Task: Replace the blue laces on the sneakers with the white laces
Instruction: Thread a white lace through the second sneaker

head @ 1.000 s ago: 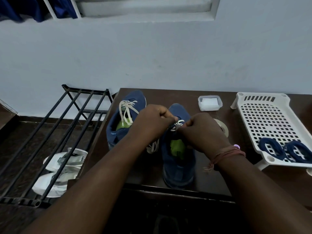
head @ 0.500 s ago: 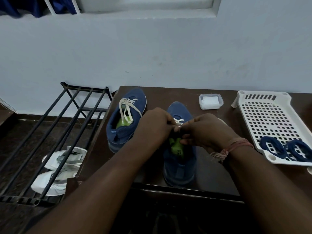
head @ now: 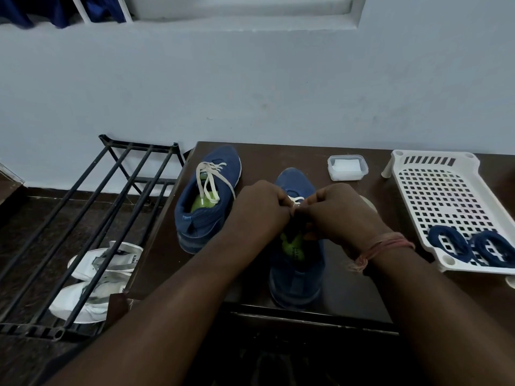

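1. White tray point(head: 434, 174) holds both coiled blue laces point(head: 471, 246).
2. Small tub point(head: 347, 167) has something white inside.
3. Left hand point(head: 260, 208) and right hand point(head: 338, 211) both pinch the white lace point(head: 295, 200) over the near sneaker point(head: 296, 277) on the table point(head: 278, 154).

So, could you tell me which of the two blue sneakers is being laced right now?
The right-hand sneaker: both hands pinch its white lace; the other sneaker lies untouched.

dim, bluish light; wide-angle edge bowing
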A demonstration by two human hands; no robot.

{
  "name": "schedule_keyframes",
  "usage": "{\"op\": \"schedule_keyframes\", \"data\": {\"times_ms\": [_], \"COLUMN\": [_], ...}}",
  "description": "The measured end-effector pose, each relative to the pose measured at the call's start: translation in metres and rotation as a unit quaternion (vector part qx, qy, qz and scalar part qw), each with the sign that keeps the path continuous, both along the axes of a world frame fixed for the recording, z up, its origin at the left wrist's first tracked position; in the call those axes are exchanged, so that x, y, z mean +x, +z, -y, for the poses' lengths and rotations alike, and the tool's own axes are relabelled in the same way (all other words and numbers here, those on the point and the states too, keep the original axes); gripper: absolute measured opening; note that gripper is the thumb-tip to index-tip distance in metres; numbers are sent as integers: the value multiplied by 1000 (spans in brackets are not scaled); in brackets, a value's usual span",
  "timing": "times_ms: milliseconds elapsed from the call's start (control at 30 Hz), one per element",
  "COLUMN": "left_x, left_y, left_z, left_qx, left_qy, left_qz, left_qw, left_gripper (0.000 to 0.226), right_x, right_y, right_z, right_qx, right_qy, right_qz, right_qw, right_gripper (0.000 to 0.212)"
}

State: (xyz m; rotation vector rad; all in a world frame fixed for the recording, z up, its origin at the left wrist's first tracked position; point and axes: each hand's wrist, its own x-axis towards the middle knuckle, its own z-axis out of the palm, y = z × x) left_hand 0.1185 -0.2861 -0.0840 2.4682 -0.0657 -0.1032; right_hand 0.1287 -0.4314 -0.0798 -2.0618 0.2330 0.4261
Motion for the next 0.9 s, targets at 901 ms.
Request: {"op": "schedule_keyframes", "data": {"times_ms": [901], "left_x": [12], "left_y": [-1], "left_z": [-6], "left_qx": [-33], "left_qy": [19], "left_qz": [-67], "left_qw": [997], "left_gripper": [18], "right_x": [-6], "right_y": [0], "right_z": [-7], "right_qx": [70], "right_qy": [-51], "right_qz": [93], "right_qw": [992], "right_gripper": [14]}}
